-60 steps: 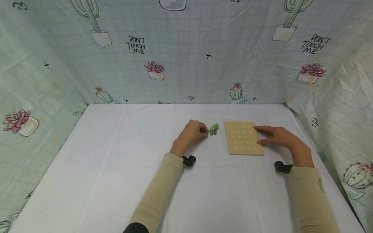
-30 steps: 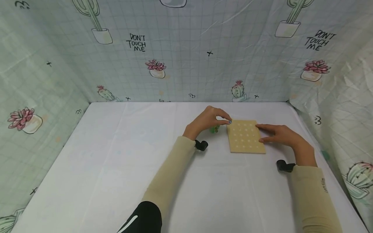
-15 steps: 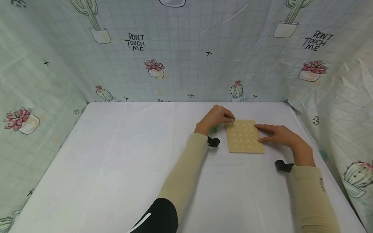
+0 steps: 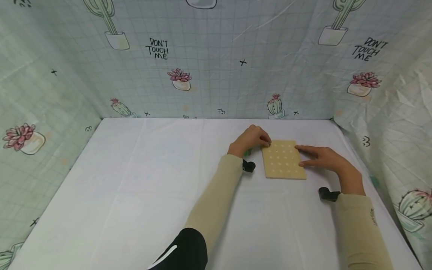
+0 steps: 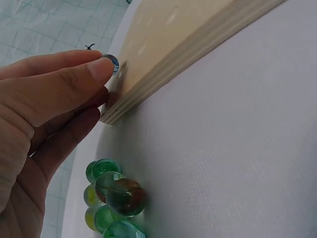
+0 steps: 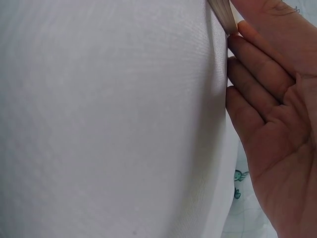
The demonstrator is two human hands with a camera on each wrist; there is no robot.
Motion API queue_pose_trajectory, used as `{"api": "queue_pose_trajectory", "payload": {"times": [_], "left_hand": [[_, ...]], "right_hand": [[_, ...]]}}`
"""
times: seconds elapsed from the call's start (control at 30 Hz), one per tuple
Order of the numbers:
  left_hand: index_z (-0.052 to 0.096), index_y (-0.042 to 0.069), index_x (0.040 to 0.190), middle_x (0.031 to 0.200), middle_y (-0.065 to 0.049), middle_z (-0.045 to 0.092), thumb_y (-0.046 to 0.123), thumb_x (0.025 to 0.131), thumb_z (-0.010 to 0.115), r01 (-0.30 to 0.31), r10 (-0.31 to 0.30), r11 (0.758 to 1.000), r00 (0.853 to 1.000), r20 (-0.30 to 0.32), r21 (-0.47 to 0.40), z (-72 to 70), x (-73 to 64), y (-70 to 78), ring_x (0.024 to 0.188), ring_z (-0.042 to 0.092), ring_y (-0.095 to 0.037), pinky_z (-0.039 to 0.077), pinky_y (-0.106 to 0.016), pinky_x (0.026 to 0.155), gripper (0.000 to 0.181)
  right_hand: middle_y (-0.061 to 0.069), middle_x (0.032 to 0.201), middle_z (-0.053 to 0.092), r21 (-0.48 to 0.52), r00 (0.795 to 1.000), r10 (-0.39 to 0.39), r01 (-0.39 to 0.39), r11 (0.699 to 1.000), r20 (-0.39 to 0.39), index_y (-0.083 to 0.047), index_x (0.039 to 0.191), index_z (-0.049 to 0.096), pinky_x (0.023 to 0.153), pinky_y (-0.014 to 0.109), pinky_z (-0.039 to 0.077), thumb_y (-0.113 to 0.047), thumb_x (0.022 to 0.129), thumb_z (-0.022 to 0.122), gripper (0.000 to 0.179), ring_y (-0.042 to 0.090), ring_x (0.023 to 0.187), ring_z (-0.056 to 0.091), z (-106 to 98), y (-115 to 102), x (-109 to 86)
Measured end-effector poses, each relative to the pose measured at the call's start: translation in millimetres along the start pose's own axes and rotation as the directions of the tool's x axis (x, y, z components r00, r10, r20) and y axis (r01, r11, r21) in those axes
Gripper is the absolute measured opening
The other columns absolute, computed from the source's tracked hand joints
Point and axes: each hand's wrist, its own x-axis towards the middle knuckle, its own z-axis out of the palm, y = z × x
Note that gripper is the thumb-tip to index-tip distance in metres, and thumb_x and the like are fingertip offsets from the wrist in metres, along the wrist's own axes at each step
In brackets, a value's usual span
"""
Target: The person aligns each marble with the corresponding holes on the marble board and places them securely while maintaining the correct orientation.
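Observation:
My left hand [image 4: 251, 138] pinches a clear marble with blue inside [image 5: 113, 63] between thumb and fingertips, close over the far left corner of a square wooden board [image 4: 284, 161]. Rows of shallow pale hollows cover the board's top. My right hand [image 4: 325, 159] lies at the board's right edge, its thumb and index finger touching it and the other fingers resting on the cloth. Below the left hand in the left wrist view sits a cluster of several glass marbles [image 5: 126, 197], green, yellow and brownish; the left hand mostly covers them in the head view.
A white cloth covers the table [image 4: 152, 180]. Behind it hangs a curtain [image 4: 209, 67] printed with cacti, which also runs along both sides. Each wrist carries a small black camera [image 4: 248, 166].
The left hand has picked a marble from beside the cluster and carried it right to the board's far left corner, then lowered slightly. The right hand has stayed at the board's edge.

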Motion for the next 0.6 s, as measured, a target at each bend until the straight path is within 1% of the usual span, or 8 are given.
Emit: {"api": "queue_pose_trajectory", "payload": {"times": [0.23, 0.4, 0.47, 0.6], "left_hand": [[0.081, 0.016, 0.109, 0.109, 0.006, 0.077, 0.021, 0.09, 0.078, -0.01, 0.01, 0.999, 1.0, -0.019, 0.036, 3.5, 0.1, -0.1, 0.109, 0.065, -0.008, 0.048, -0.012, 0.091, 0.021], [0.081, 0.016, 0.111, 0.11, 0.006, 0.076, 0.022, 0.09, 0.078, -0.003, 0.004, 0.999, 1.0, -0.016, 0.053, 2.9, -0.5, 0.0, 0.109, 0.064, -0.007, 0.048, -0.013, 0.09, 0.021], [0.081, 0.017, 0.111, 0.11, 0.006, 0.076, 0.023, 0.091, 0.078, -0.006, 0.006, 0.999, 1.0, -0.015, 0.052, 1.7, -1.6, -0.2, 0.109, 0.063, -0.008, 0.048, -0.014, 0.09, 0.021], [0.08, 0.016, 0.112, 0.112, 0.005, 0.076, 0.021, 0.093, 0.076, -0.008, 0.01, 0.999, 0.999, -0.035, 0.049, -5.1, -6.6, -2.2, 0.11, 0.063, -0.01, 0.05, -0.016, 0.089, 0.02]], "right_hand": [[0.025, 0.157, 0.037, -0.01, 0.999, -0.026, 0.026, 1.0, -0.02, -0.01, 0.155, 0.043, 0.112, 0.068, 0.029, -0.059, 0.087, 0.073, 0.089, 0.051, 0.142, 0.034, 1.4, 1.2, 0.8], [0.026, 0.157, 0.036, -0.012, 1.0, -0.013, 0.013, 1.0, -0.009, -0.01, 0.155, 0.042, 0.111, 0.069, 0.029, -0.061, 0.087, 0.072, 0.091, 0.052, 0.142, 0.033, 1.4, 1.7, 0.7], [0.026, 0.157, 0.036, -0.001, 1.0, -0.011, 0.011, 1.0, -0.009, -0.011, 0.155, 0.042, 0.112, 0.07, 0.029, -0.061, 0.086, 0.073, 0.09, 0.052, 0.143, 0.032, 1.5, 2.2, 0.2], [0.025, 0.158, 0.036, 0.014, 1.0, -0.018, 0.019, 1.0, -0.015, -0.012, 0.155, 0.043, 0.112, 0.069, 0.028, -0.059, 0.086, 0.074, 0.089, 0.051, 0.144, 0.032, 1.3, 2.0, -0.1]]}}
